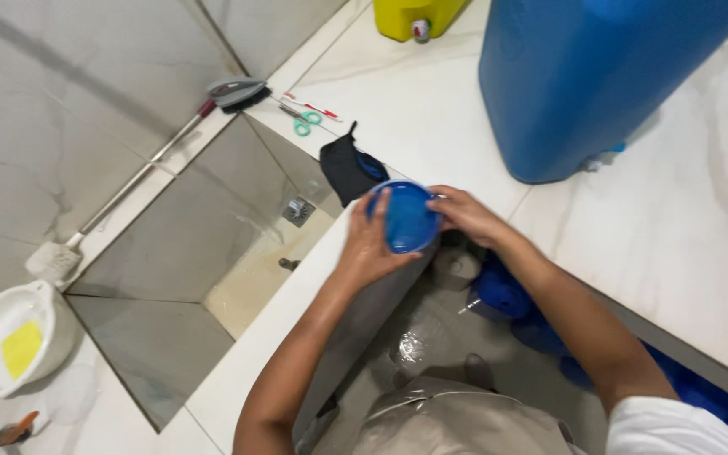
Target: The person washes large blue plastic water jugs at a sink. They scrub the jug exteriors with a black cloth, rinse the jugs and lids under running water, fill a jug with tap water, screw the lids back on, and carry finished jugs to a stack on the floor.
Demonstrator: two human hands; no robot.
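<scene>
I hold a small round blue bowl (408,217) between both hands, above the edge of a white tiled ledge (398,93). My left hand (369,244) grips its left side with the thumb on the rim. My right hand (467,213) holds the right rim. Beneath my arms lies a wet grey basin floor (431,337) with several blue items (507,295) and a pale round object (455,268).
A big blue drum (583,76) stands on the ledge at the right, a yellow container (414,17) behind it. Green-handled scissors (305,120), a toothbrush (313,107) and a black pouch (347,168) lie nearby. A sunken tiled pit (204,253) has a drain (297,211); a long-handled brush (153,160) and white bucket (6,341) are left.
</scene>
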